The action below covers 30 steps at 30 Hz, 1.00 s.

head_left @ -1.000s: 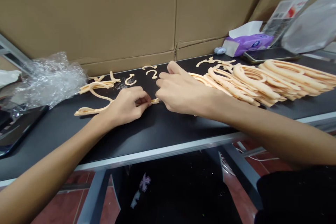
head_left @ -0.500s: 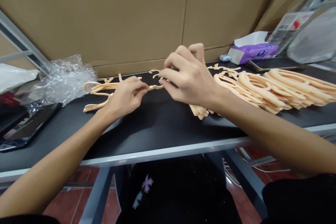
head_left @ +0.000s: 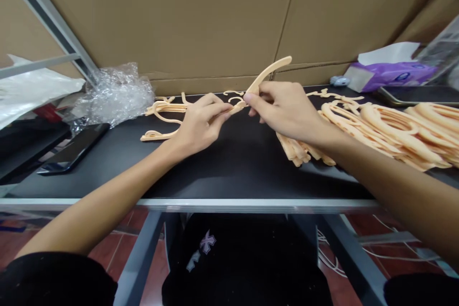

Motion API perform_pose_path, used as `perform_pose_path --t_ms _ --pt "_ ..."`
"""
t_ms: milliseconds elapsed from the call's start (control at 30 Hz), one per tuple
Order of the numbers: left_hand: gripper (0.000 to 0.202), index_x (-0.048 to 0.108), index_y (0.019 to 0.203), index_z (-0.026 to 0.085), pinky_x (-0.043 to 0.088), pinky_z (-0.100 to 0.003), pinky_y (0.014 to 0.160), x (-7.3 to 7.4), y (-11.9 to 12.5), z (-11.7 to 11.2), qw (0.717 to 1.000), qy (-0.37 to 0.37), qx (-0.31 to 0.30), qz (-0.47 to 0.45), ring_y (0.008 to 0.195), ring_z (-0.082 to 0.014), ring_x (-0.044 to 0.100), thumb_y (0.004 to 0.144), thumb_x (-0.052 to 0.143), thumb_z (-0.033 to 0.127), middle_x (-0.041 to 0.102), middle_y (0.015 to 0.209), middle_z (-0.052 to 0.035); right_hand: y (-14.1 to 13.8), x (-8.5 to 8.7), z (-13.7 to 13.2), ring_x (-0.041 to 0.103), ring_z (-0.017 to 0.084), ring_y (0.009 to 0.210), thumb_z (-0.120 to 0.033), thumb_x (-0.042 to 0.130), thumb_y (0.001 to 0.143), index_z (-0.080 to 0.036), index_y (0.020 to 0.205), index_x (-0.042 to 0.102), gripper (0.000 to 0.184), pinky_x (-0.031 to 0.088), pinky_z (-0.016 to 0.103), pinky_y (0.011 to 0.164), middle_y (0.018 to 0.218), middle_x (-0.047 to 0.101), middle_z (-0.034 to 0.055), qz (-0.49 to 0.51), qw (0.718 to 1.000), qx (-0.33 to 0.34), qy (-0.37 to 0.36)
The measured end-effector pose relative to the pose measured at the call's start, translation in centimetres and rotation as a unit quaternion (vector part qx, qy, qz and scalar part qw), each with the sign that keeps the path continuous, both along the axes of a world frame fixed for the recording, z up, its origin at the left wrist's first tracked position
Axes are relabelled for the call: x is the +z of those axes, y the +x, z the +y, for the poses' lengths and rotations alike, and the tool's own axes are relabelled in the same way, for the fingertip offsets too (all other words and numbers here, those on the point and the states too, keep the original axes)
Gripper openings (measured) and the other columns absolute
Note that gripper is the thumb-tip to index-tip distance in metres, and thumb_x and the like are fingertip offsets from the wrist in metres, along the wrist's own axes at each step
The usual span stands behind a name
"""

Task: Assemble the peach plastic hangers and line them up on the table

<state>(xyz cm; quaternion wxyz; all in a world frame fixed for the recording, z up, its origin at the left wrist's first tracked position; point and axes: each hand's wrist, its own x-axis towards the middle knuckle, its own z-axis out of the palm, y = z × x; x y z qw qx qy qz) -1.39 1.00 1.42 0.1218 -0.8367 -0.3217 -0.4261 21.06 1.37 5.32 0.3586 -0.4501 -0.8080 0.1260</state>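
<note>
My left hand (head_left: 201,124) and my right hand (head_left: 287,107) meet above the black table (head_left: 222,172), both pinched on one thin peach plastic hanger piece (head_left: 267,74). One arm of the piece sticks up and to the right past my right fingers. The rest of it runs left under my left hand towards a curved end (head_left: 158,135) on the table. A long row of stacked peach plastic pieces (head_left: 394,134) lies to the right of my right hand. Small broken-off peach bits (head_left: 233,93) lie behind my hands.
Brown cardboard (head_left: 201,19) walls the back of the table. Crumpled clear plastic wrap (head_left: 114,93) and a dark phone (head_left: 73,153) lie at the left. A purple tissue pack (head_left: 390,74) and another phone (head_left: 419,95) sit at the back right. A metal edge (head_left: 229,204) fronts the table.
Both hands lifted the peach piece off the table and moved it right. Its free arm has swung up past my right fingers. The camera view shifted left.
</note>
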Motion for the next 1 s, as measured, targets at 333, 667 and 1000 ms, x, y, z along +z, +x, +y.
perform_pose_path --t_ms 333,667,1000 --pt "0.025 0.073 0.116 0.018 0.056 -0.038 0.091 -0.2 0.1 -0.4 0.993 -0.096 0.039 0.062 0.098 -0.0225 0.068 0.095 0.059 0.018 0.073 0.107 -0.0082 0.6 0.2 1.3 0.069 0.020 0.076 -0.044 0.054 0.106 -0.018 0.090 0.065 0.033 0.048 0.032 0.070 0.086 0.074 0.0083 0.010 0.997 0.051 -0.052" --pt "0.032 0.072 0.115 0.019 0.052 -0.045 0.102 2.9 -5.4 2.4 0.976 -0.085 0.202 -0.001 0.108 -0.0270 0.063 0.084 0.073 0.028 0.073 0.114 -0.0074 1.8 0.9 1.6 0.058 0.020 0.070 -0.029 0.048 0.102 -0.019 0.079 0.063 0.029 0.035 0.034 0.071 0.078 0.068 0.0076 -0.222 0.975 0.005 -0.009" --pt "0.020 0.075 0.091 0.024 0.055 -0.039 0.082 1.1 -5.5 4.0 0.974 -0.170 0.138 -0.053 0.086 -0.0247 0.072 0.093 0.062 0.039 0.081 0.093 -0.0064 1.3 0.8 1.1 0.047 0.017 0.060 -0.023 0.044 0.103 -0.019 0.079 0.063 0.031 0.031 0.035 0.071 0.067 0.060 0.0031 -0.314 0.949 0.042 0.001"
